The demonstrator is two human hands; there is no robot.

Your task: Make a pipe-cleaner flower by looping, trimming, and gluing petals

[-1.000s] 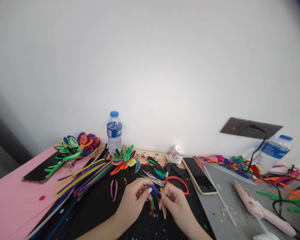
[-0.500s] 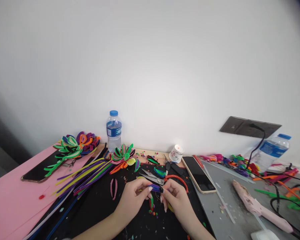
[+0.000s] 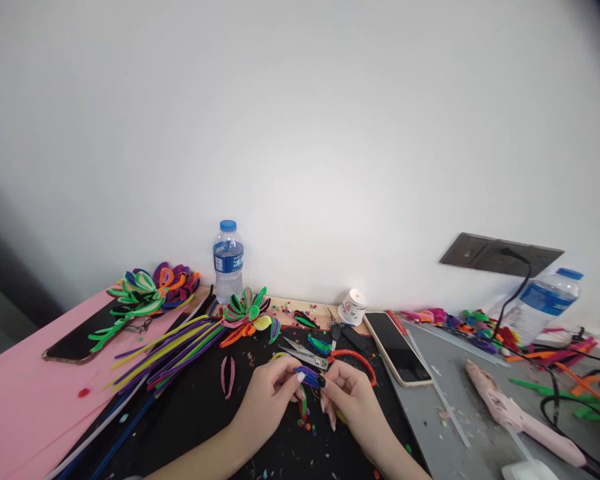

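Observation:
My left hand [image 3: 270, 393] and my right hand [image 3: 353, 397] meet over the black mat [image 3: 200, 413] and pinch a small folded piece of purple and blue pipe cleaner [image 3: 309, 377] between their fingertips. A green and red pipe-cleaner strand [image 3: 304, 405] hangs below the piece down to the mat. Just beyond the hands lie small silver snips [image 3: 305, 356] and an orange-handled tool [image 3: 355, 361]. A pink folded pipe cleaner [image 3: 227, 377] lies to the left of my left hand.
A bundle of long pipe cleaners [image 3: 165, 350] and finished pipe-cleaner flowers [image 3: 247, 312] [image 3: 145, 293] lie at the left. Two phones [image 3: 397, 347] [image 3: 75, 343], two water bottles [image 3: 228, 261] [image 3: 543, 303], a thread spool [image 3: 353, 307], a pink glue gun [image 3: 515, 410] and cables [image 3: 565, 400] are on the table.
Both hands shifted slightly up and away on the mat while still working the small purple piece; the view dropped slightly.

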